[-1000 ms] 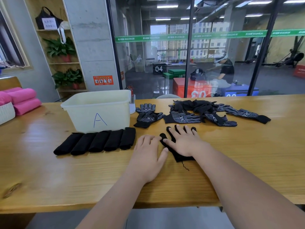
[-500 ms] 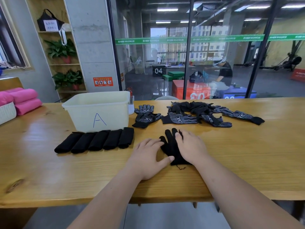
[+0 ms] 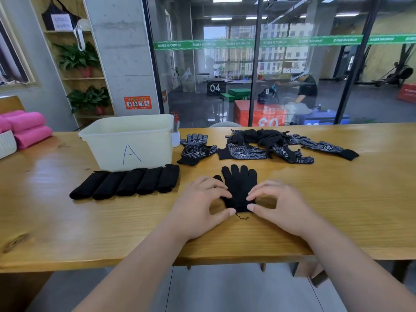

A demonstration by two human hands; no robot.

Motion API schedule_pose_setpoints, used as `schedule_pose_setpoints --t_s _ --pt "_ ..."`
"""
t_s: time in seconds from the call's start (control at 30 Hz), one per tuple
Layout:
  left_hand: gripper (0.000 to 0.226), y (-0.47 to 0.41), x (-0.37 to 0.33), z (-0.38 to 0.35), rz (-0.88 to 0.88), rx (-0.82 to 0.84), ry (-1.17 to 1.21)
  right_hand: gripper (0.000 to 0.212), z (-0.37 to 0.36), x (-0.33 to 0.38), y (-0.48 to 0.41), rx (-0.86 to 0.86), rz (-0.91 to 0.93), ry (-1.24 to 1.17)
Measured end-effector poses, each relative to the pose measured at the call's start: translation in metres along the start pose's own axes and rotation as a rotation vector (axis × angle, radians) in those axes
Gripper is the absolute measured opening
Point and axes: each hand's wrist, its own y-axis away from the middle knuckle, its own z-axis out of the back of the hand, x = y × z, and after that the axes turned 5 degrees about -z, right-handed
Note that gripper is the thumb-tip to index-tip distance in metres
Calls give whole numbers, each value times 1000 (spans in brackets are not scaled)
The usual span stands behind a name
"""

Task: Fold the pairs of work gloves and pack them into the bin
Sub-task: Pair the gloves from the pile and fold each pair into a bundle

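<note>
My left hand [image 3: 198, 206] and right hand [image 3: 283, 206], fingers curled, pinch the cuff of the black glove [image 3: 239, 183] flat on the surface [image 3: 337, 199].

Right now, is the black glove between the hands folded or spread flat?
Spread flat: the black glove lies with fingers extended; left hand and right hand pinch its cuff.

Bright, evenly lit, sharp across the middle. Draws light from ceiling strip lamps [image 3: 221, 0] beyond the glass wall [image 3: 202, 86] and from daylight in the far windows [image 3: 276, 50] (somewhat washed out there). Shows pale glare on the varnished table [image 3: 337, 188], broadest at left below the bin [image 3: 126, 140]. Throws soft, short shadows beneath the left hand [image 3: 198, 206] and right hand [image 3: 286, 206]. Bends straight lines outward near the edges, wide-angle fashion. Swallows nearly all surface detail in the black glove [image 3: 239, 188].
</note>
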Motion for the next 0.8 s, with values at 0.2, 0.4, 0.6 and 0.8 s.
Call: schedule_pose_setpoints --t_s 0.2,0.4,0.6,0.8 --pt "22 0 -2 -1 -70 23 59 14 -6 3 -3 36 43 120" --pt "7 1 0 -3 -63 -21 97 20 -6 2 -3 14 37 128" --pt "5 2 -1 -3 -40 -23 117 25 -5 2 -2 -12 39 155" --pt "12 2 -3 -3 -64 -30 64 31 -9 4 0 -32 97 271"
